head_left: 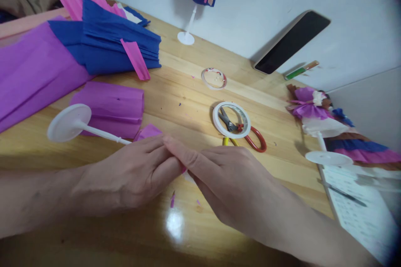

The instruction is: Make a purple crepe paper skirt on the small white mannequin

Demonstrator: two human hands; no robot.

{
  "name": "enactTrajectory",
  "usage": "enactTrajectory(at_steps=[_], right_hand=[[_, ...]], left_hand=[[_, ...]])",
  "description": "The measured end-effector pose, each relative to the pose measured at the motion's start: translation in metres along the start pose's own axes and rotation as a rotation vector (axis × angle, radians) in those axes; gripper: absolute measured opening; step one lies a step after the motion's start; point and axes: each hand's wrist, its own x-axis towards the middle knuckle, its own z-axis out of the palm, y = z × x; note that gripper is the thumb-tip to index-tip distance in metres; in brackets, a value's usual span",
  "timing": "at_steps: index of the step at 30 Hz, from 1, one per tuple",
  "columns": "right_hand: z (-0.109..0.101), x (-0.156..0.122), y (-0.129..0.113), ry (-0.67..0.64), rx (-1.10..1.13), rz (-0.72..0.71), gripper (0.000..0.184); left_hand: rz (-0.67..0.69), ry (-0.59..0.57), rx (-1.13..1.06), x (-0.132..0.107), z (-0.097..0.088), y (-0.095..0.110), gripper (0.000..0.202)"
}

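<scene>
My left hand (pixel 131 173) and my right hand (pixel 228 179) meet at the middle of the wooden table (pixel 175 104), fingers pressed together around a small piece of purple crepe paper (pixel 148 132) at the end of a white plastic stand (pixel 73 124). The stand lies on its side, its round base pointing left. Most of the paper under my fingers is hidden. A folded purple crepe sheet (pixel 112 106) lies just behind the stand.
Blue crepe paper (pixel 112 44) and purple crepe paper (pixel 31 71) are stacked at the left. A tape roll (pixel 231 119) rests over red-handled scissors (pixel 255 137); a smaller roll (pixel 214 78) lies behind. A finished paper doll (pixel 316 112), a black phone (pixel 291 41) and a printed sheet (pixel 357 204) are at right.
</scene>
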Motion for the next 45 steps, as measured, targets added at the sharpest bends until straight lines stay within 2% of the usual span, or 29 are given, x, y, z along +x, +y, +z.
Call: enactTrajectory(at_steps=[6, 16, 22, 26, 31, 33, 37, 39, 45], right_hand=[[0.003, 0.005, -0.001, 0.049, 0.211, 0.057, 0.071], [0.014, 0.014, -0.001, 0.084, 0.267, 0.153, 0.063], [0.011, 0.019, 0.003, 0.103, 0.344, 0.220, 0.060], [0.009, 0.019, 0.005, 0.067, 0.371, 0.233, 0.053], [0.011, 0.019, 0.003, 0.090, 0.339, 0.190, 0.061], [0.009, 0.021, 0.006, 0.148, 0.393, 0.224, 0.054], [-0.003, 0.023, 0.017, 0.387, 0.538, 0.348, 0.033], [-0.007, 0.024, 0.022, 0.466, 0.568, 0.359, 0.026], [-0.003, 0.025, 0.031, 0.510, 0.544, 0.358, 0.021]], left_hand=[[-0.067, -0.065, -0.066, 0.000, 0.001, 0.001, 0.036], [-0.040, -0.026, -0.107, -0.002, 0.006, -0.002, 0.037], [-0.062, -0.060, -0.098, -0.004, 0.004, -0.001, 0.036], [-0.034, -0.051, -0.060, -0.002, 0.003, 0.001, 0.034], [-0.026, -0.035, -0.036, 0.000, 0.004, 0.001, 0.036], [-0.022, -0.038, -0.007, -0.001, 0.003, 0.001, 0.037], [0.011, -0.045, 0.039, -0.003, 0.000, 0.001, 0.034], [0.021, -0.055, 0.076, -0.007, 0.000, 0.000, 0.030], [0.026, -0.008, 0.102, -0.017, 0.009, -0.004, 0.036]])
